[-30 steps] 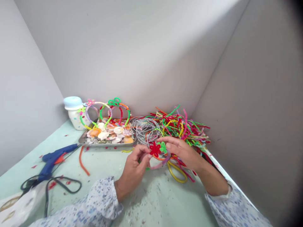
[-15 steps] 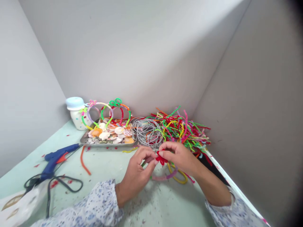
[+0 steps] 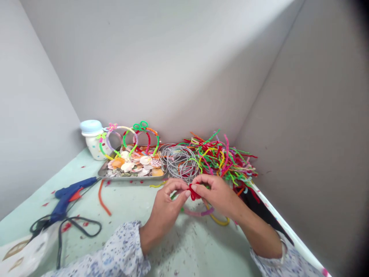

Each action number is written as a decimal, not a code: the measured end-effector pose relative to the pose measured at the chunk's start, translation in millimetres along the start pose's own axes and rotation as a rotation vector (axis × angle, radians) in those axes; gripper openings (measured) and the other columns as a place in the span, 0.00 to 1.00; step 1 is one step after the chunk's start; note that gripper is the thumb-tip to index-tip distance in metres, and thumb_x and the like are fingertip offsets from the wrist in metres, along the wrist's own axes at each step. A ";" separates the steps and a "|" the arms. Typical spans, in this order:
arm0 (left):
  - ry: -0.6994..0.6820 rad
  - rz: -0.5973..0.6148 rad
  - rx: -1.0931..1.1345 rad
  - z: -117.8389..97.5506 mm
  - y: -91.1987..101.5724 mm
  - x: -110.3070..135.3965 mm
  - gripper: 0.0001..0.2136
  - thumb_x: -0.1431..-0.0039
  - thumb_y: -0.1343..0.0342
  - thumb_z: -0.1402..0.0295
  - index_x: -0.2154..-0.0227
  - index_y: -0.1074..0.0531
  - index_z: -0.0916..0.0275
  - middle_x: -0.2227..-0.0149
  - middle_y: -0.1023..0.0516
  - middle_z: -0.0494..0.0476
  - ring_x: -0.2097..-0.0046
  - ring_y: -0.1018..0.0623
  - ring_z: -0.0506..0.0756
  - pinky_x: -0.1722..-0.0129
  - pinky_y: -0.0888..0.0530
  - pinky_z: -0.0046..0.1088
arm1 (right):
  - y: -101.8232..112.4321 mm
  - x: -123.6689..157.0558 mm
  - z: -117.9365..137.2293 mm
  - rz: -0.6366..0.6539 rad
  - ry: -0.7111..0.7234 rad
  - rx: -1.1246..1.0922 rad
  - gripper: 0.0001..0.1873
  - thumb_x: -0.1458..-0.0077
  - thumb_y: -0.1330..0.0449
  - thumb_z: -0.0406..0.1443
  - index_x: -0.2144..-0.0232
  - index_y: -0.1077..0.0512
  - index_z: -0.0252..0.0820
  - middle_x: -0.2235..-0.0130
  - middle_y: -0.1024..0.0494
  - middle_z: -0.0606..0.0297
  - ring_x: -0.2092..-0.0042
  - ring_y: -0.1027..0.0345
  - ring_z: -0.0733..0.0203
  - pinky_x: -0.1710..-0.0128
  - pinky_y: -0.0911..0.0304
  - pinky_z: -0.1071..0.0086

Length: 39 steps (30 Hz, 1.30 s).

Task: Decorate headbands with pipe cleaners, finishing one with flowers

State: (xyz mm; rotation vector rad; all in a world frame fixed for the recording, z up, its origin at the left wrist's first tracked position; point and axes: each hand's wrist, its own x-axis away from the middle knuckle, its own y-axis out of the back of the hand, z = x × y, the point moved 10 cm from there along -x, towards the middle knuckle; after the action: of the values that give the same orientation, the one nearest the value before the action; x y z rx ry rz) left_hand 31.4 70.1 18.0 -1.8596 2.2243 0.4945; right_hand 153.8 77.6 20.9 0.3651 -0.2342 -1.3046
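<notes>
Between my two hands is a red pipe cleaner [image 3: 194, 193], bent into small loops. My left hand [image 3: 170, 206] pinches its left side between thumb and fingers. My right hand [image 3: 215, 192] grips the upper right of it with thumb and forefinger. Just below them, a hoop wrapped in pink and purple pipe cleaner [image 3: 196, 212] shows in part; my hands hide the rest, and I cannot tell whether it is joined to the red loops. A yellow pipe cleaner [image 3: 220, 221] curves under my right hand.
Behind my hands stand a metal tray of shells [image 3: 132, 177], decorated hoops [image 3: 123, 128], coiled wire [image 3: 183, 163] and a heap of pipe cleaners [image 3: 221, 154]. At left are a blue glue gun [image 3: 62, 200] with its cord, an orange pipe cleaner [image 3: 102, 200] and a white jar [image 3: 95, 144].
My fingers have closed in around the red loops, which look more bunched now. The pink and purple hoop has shifted slightly left and up beneath my hands.
</notes>
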 end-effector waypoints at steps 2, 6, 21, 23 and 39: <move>0.003 0.000 -0.003 0.1 0.0 0.2 0.04 0.44 0.44 0.69 0.70 0.27 0.62 0.64 0.27 0.56 0.59 0.28 0.55 0.56 0.32 0.32 | 0.2 0.1 0.4 -0.002 0.007 0.017 0.07 0.47 0.46 0.35 0.74 0.30 0.41 0.78 0.32 0.71 0.79 0.45 0.70 0.80 0.48 0.76; 0.002 -0.001 -0.004 -0.1 -0.8 0.5 0.03 0.44 0.44 0.69 0.71 0.27 0.61 0.64 0.26 0.56 0.58 0.28 0.55 0.55 0.32 0.32 | -0.2 0.3 -2.2 0.002 -0.025 0.021 0.07 0.47 0.46 0.35 0.74 0.30 0.41 0.79 0.34 0.72 0.80 0.46 0.70 0.81 0.49 0.76; 0.027 -0.017 0.041 6.4 -0.1 -0.6 0.04 0.44 0.44 0.68 0.70 0.27 0.62 0.63 0.27 0.56 0.58 0.27 0.55 0.55 0.32 0.32 | -4.2 -0.5 -5.6 0.023 -0.066 -0.091 0.08 0.47 0.44 0.38 0.73 0.30 0.40 0.77 0.31 0.70 0.78 0.42 0.69 0.79 0.45 0.75; 0.073 -0.021 0.102 12.4 0.8 -2.4 0.05 0.45 0.43 0.67 0.70 0.27 0.62 0.64 0.26 0.56 0.60 0.27 0.54 0.58 0.31 0.30 | -4.2 -2.2 -5.5 0.047 -0.054 -0.188 0.10 0.46 0.43 0.41 0.68 0.29 0.40 0.72 0.28 0.68 0.75 0.37 0.68 0.75 0.40 0.74; 0.295 -0.166 0.633 64.3 13.8 -12.4 0.08 0.48 0.47 0.67 0.66 0.28 0.64 0.72 0.26 0.53 0.70 0.27 0.51 0.65 0.31 0.28 | 38.3 -18.4 -14.9 -0.070 0.108 0.277 0.12 0.43 0.47 0.37 0.62 0.25 0.41 0.67 0.23 0.65 0.67 0.32 0.60 0.66 0.39 0.68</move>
State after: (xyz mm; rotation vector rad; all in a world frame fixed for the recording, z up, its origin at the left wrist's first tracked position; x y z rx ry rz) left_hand 16.4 107.7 -35.2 -1.8050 2.0185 -0.4927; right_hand 188.9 105.7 22.9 0.6826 -0.3144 -1.3192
